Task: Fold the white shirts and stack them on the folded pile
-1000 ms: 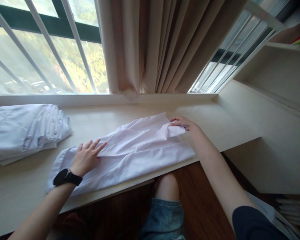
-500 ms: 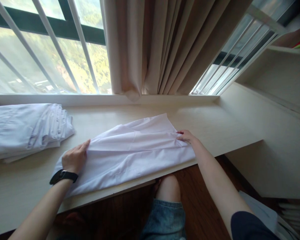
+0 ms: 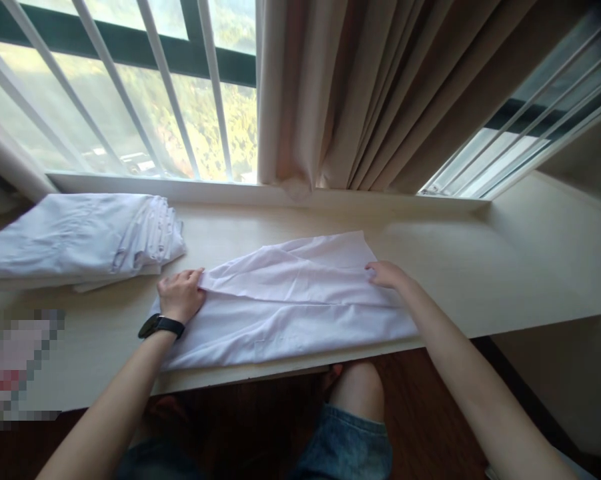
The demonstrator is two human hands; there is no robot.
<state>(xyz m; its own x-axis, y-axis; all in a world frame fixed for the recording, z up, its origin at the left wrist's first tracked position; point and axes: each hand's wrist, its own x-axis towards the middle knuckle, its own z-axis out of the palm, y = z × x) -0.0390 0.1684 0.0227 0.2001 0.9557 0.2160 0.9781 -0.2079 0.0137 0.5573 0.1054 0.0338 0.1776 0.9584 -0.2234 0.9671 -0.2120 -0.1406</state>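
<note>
A white cloth garment (image 3: 300,320) lies folded lengthwise along the front of the wooden ledge, with creases across it and a faint pocket-like outline near its front edge. My left hand (image 3: 181,295), with a black watch on the wrist, is closed on the garment's left end, fingertips pinching the upper layer. At the far right end, my right hand (image 3: 386,274) pinches the cloth between thumb and fingers. Part of the garment's left end is hidden under my left hand and wrist.
A stack of folded white garments (image 3: 80,233) sits on the ledge (image 3: 460,267) to the left, with a pixelated item (image 3: 17,370) in front of it. Barred windows (image 3: 145,113) and a beige curtain (image 3: 300,93) stand behind. My knee (image 3: 357,393) is below the ledge's front edge.
The view has turned left, so everything appears farther right. The bunched cloth by my right hand now lies flatter, and the upper layer's fold line has shifted. Both hands remain on the garment.
</note>
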